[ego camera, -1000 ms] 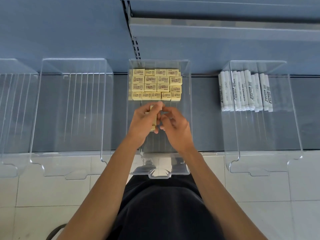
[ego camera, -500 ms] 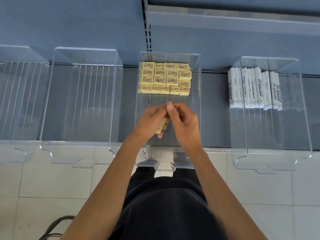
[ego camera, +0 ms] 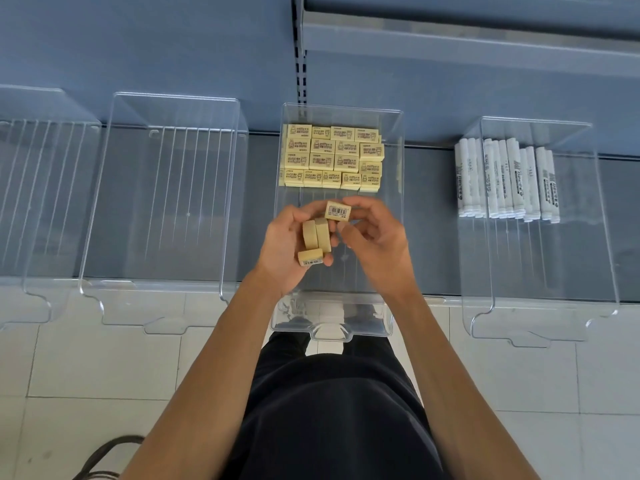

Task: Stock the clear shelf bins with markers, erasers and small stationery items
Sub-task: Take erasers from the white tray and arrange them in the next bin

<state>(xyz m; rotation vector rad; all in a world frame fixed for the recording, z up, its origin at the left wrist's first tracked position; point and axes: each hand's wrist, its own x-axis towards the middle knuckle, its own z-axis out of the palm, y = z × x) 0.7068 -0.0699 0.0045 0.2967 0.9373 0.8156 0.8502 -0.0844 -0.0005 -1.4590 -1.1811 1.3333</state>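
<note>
Both hands hover over the middle clear bin [ego camera: 398,237]. My left hand [ego camera: 285,251] holds three yellow erasers [ego camera: 317,239] in its curled fingers. My right hand [ego camera: 375,239] pinches one more eraser [ego camera: 338,211], barcode side up, just above the others. Several rows of yellow erasers [ego camera: 332,155] lie packed at the back of this bin. The bin to the right [ego camera: 602,237] holds a row of white markers [ego camera: 507,181] at its back.
Two clear bins stand to the left, one [ego camera: 104,209] next to the middle bin and another [ego camera: 20,202] at the frame's edge. All sit on a grey-blue shelf [ego camera: 429,216] with a back panel. White floor tiles [ego camera: 86,368] lie below.
My hands have parted a little and turned, so the erasers in my left hand now show. My right hand has lifted one eraser free of the stack.
</note>
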